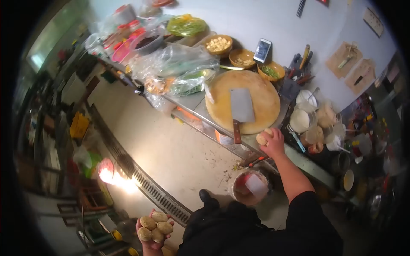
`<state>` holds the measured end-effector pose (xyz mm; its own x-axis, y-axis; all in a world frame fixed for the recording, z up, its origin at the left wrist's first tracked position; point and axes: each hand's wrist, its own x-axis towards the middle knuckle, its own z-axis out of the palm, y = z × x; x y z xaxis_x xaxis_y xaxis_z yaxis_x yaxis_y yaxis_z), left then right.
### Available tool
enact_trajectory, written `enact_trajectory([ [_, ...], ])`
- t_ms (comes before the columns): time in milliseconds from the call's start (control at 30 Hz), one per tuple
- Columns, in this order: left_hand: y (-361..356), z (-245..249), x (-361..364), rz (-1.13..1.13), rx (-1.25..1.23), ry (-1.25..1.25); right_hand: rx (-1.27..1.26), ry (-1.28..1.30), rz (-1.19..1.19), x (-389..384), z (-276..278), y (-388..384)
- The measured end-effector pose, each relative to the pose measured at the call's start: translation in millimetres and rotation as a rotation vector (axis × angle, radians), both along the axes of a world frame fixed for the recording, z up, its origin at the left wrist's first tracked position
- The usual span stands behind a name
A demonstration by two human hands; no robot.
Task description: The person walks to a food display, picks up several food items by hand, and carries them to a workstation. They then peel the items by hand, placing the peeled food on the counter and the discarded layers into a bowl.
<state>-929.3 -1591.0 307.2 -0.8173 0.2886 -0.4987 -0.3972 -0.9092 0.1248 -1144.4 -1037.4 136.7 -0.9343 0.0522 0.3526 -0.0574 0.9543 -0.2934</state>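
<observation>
Several brown potatoes (pixel 157 226) lie heaped in my left hand (pixel 151 245), fingers cupped around them, low in the view over the floor. With my right hand (pixel 275 144) I grip a single potato (pixel 264 137) at the front edge of the counter, just below the round wooden chopping board (pixel 218 99). On that board rests a cleaver (pixel 242 107), its wooden handle jutting over the edge toward me. A peeler with a light-blue handle (pixel 297 139) is to the right of my right hand.
Bowls of cut food (pixel 218 45) and a phone (pixel 262 50) stand behind the board. Plastic bags of vegetables (pixel 188 81) fill the counter's left; containers (pixel 301 119) crowd its right. A bin (pixel 239 194) stands below, and a drain grate (pixel 160 200) crosses the floor.
</observation>
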Motion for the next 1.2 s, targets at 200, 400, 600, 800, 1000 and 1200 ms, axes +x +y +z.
enact_trajectory([
  [200,-40.3,1.5,-144.4,-0.232,-0.033,0.002,0.061,-0.106,-0.114,-4.1,19.2,-9.7],
  [400,1.5,-0.3,-251.8,-0.390,-0.017,-0.048,0.030,-0.040,-0.305,15.4,3.9,-11.3],
  [600,58.0,0.0,-327.7,-0.540,-0.055,-0.060,-0.190,0.094,-0.686,37.5,-28.6,-37.9],
  [800,121.6,3.1,-383.9,-0.726,0.076,-0.102,-0.326,0.112,-0.704,45.8,-46.0,-53.8],
  [1000,167.4,-3.6,-422.3,-0.902,0.147,-0.148,-0.460,0.212,-0.879,36.2,-24.1,-24.7],
  [1200,204.5,-20.3,-456.9,-1.092,0.182,-0.200,-0.549,0.191,-0.947,45.3,-21.9,-35.4],
])
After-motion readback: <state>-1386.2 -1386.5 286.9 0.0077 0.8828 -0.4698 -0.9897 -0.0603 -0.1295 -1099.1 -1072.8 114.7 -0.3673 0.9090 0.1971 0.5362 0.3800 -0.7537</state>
